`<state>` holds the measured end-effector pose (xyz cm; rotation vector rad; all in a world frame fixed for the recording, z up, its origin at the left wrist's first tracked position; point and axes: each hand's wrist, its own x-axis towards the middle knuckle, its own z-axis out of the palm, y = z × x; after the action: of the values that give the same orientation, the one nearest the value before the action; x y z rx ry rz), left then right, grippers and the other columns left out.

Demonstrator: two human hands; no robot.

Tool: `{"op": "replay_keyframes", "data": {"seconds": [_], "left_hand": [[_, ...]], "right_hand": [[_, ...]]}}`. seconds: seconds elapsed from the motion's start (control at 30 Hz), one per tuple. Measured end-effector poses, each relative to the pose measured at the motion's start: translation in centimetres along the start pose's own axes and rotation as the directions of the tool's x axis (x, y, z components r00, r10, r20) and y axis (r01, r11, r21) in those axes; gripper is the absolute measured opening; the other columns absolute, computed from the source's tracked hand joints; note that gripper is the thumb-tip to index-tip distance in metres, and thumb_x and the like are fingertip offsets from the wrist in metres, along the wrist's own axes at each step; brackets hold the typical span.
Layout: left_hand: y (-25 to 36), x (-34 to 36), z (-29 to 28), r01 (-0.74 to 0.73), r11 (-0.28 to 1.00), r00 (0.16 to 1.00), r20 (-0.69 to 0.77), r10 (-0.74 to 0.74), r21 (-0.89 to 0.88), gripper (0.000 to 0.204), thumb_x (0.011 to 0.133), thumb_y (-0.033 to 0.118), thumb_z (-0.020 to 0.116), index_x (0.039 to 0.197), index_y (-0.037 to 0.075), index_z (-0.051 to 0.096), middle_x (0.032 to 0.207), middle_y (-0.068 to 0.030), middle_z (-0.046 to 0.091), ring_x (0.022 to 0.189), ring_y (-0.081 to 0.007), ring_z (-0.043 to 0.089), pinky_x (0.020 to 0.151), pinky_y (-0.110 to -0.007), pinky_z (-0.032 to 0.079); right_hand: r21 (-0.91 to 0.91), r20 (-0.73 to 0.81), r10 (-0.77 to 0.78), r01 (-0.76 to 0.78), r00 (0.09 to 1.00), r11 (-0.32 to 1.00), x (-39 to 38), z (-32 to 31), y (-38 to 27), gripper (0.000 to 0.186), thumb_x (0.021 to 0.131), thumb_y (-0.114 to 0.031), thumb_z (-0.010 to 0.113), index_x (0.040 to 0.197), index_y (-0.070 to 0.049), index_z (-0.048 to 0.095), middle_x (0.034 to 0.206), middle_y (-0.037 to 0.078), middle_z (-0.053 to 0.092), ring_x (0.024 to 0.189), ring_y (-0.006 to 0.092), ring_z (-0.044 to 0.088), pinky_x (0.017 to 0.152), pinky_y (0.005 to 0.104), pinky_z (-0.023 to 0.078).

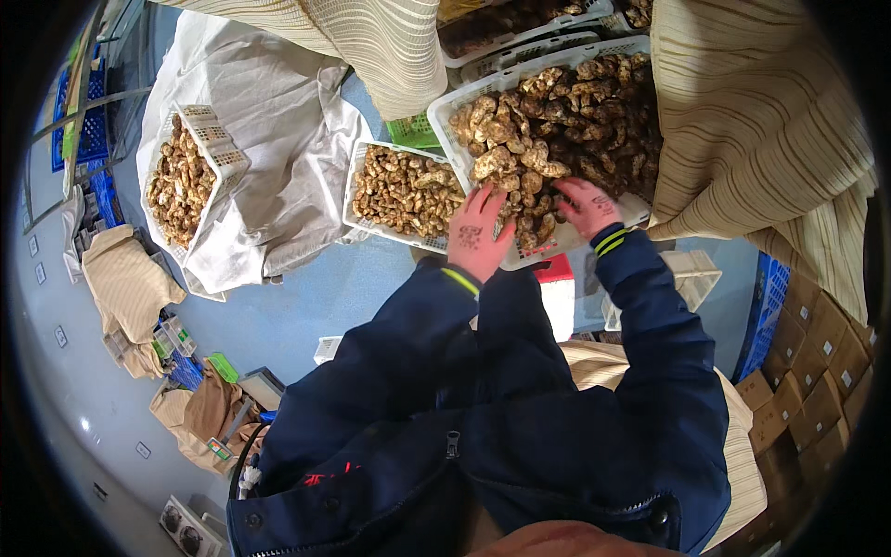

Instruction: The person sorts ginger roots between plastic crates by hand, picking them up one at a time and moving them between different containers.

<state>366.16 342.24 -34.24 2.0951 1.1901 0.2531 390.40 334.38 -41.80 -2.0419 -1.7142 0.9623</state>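
Both hands wear pink gloves with dark printed marks. My left hand [478, 232] is open, thumb out to the right, fingers touching the front left of a pile of brown knobbly mushrooms [524, 130] in a big white perforated crate [448, 139]. My right hand [580, 206] lies at that crate's front right, fingers apart and bent onto the mushrooms; some fingertips are hard to make out. Just left of the big crate sits a smaller white crate [352, 200] of smaller, paler mushrooms [394, 181].
Another crate of mushrooms [181, 186] stands on white cloth [283, 111] at the left. Striped cloths [742, 121] drape the right and top. More crates are stacked behind. Cardboard boxes [807, 390] and a blue crate [761, 316] stand at the lower right, covered piles [121, 283] along the left.
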Motion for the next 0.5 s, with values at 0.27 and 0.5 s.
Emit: {"op": "replay_keyframes", "data": {"seconds": [0.27,0.5], "left_hand": [[-0.7,5.7,2.0,-0.053,0.865,0.982,0.185,-0.046,0.498,0.067,0.076,0.039,0.066,0.133,0.012,0.043,0.133,-0.0096,0.045,0.128,-0.0312,0.035,0.103,-0.044,0.03],[-2.3,6.6,2.5,0.079,0.748,0.956,0.163,-0.245,0.659,0.069,0.078,0.043,0.064,0.134,0.012,0.04,0.121,-0.0074,0.054,0.121,-0.0242,0.044,0.093,-0.041,0.038]], "right_hand": [[-0.077,-0.561,0.411,-0.54,0.718,0.838,3.9,-13.3,21.7,0.049,0.085,-0.034,0.059,0.123,-0.003,0.055,0.122,0.02,0.056,0.111,0.0381,0.052,0.094,0.0422,0.043],[-0.124,-0.406,0.373,-0.455,0.834,0.882,5.6,-10.7,6.8,0.051,0.082,-0.034,0.064,0.123,-0.006,0.055,0.119,0.019,0.058,0.114,0.0382,0.05,0.094,0.043,0.043]]}}
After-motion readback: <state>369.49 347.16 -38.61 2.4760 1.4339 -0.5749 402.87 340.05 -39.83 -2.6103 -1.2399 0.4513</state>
